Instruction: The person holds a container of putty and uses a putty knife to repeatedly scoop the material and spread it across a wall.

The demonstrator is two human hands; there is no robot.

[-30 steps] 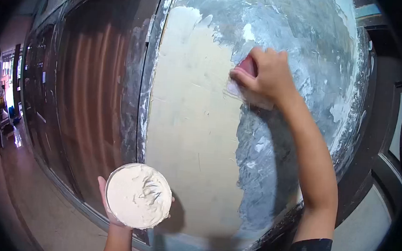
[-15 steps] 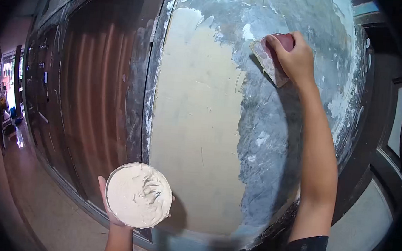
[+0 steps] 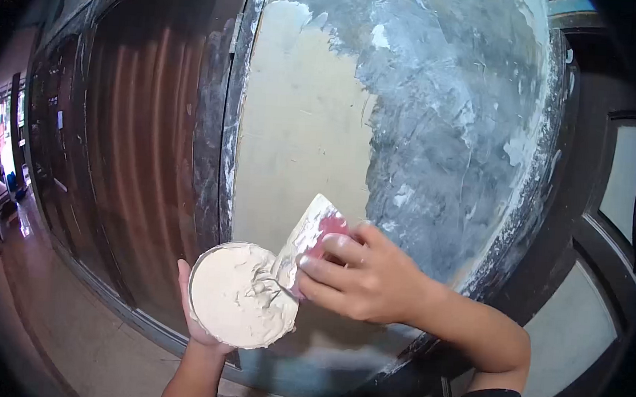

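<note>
My left hand [image 3: 197,322] holds up a round tub of cream-coloured putty [image 3: 228,295] from below and the left side; most of its fingers are hidden behind it. The putty is smooth on the left and churned up on the right. My right hand [image 3: 353,273] is closed around the red grip of a putty spreader [image 3: 303,234], its wide blade smeared with putty. The blade's lower corner is at the tub's right edge, touching the churned putty. Behind them stands a wall panel [image 3: 300,139], coated smooth cream on the left and patchy grey-blue on the right.
A dark wooden door frame with a brown curtain behind glass [image 3: 146,144] lies to the left. Dark framed panelling [image 3: 592,237] borders the wall on the right. Tiled floor [image 3: 113,339] shows at lower left, leading to a bright opening.
My right hand has come down and left from the upper grey part of the wall to the tub, bringing the spreader. The tub has shifted slightly right and up in my left hand.
</note>
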